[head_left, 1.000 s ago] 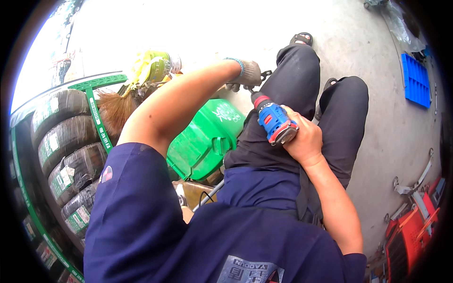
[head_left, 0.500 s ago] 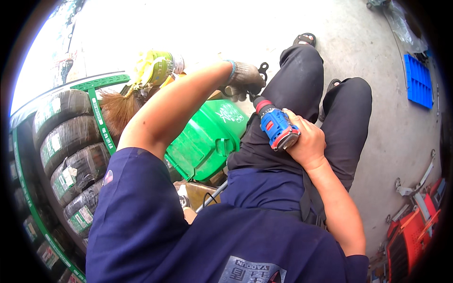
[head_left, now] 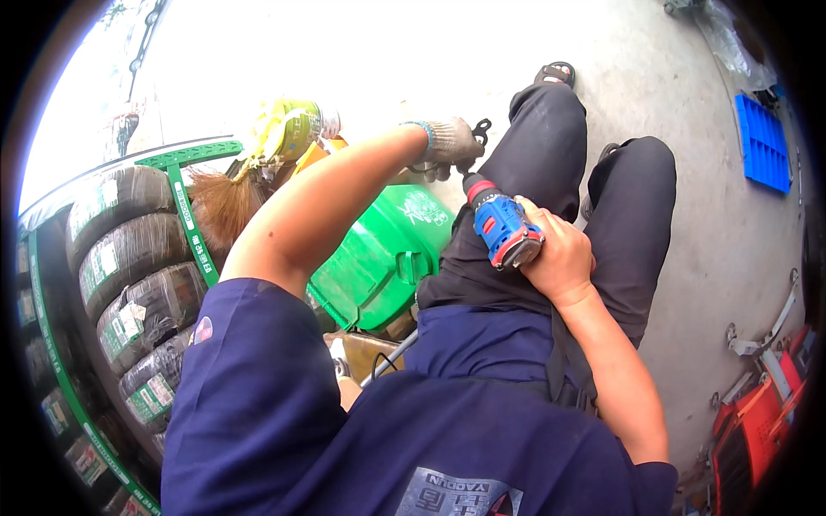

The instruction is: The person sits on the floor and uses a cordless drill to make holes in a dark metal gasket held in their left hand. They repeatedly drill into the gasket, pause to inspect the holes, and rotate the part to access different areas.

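Left gloved hand [head_left: 449, 142]: fingers curled shut round 1 dark holed metal piece [head_left: 481, 129], end protruding; right hand [head_left: 557, 255]: fingers wrapped round 1 cordless drill [head_left: 506, 228], chuck just beside left fingers. Left fingers sit between 1 green bin [head_left: 370, 249] and 1 trouser leg [head_left: 551, 138]; concrete floor [head_left: 701, 232] spreads right of right fingers to 1 blue compartment tray [head_left: 762, 142].

The left hand [head_left: 453, 146] wears a blue-cuffed grey glove [head_left: 442, 138], the short-sleeved shirt [head_left: 361, 447] is navy, trousers [head_left: 546, 146] black, sandals [head_left: 547, 75] dark.
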### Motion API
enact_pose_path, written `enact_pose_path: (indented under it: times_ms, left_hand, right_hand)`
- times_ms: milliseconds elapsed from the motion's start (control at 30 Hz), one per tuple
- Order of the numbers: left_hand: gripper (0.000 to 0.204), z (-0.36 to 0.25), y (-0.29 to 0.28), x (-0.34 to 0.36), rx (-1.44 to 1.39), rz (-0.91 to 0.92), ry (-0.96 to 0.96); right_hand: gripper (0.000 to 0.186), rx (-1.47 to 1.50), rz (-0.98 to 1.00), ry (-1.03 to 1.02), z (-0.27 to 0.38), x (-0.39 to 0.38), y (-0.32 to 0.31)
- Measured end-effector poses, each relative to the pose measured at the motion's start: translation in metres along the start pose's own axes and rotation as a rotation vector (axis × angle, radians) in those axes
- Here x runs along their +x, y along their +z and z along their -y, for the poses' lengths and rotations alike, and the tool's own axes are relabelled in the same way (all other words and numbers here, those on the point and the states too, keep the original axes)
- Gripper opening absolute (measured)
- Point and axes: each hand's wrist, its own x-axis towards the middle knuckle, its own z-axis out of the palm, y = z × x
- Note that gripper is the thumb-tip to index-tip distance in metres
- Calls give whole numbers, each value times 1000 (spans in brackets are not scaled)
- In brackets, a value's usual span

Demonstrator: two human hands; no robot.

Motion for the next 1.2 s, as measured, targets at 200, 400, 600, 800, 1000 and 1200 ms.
enact_pose_path:
  times_ms: [200,400,600,800,1000,1200]
  left_hand:
    - [40,19,1,-6,-250,-38,85]
    - [38,0,4,-39,-378,-95,87]
    - [40,9,11,-28,-229,-156,115]
    - [36,1,8,-26,4,-255,36]
    - [42,31,11,2,-186,-199,111]
    - [33,15,2,-14,-170,-279,84]
  right_hand:
    - [54,17,3,-6,0,0,0]
    - [54,6,-8,-2,-1,-2,-1]
    - [54,25,-9,6,1,0,-2]
    - [54,14,-3,43,0,-5,-5]
    - [53,22,-22,35,2,-2,-5]
    - [55,21,-26,45,-3,-4,-2]
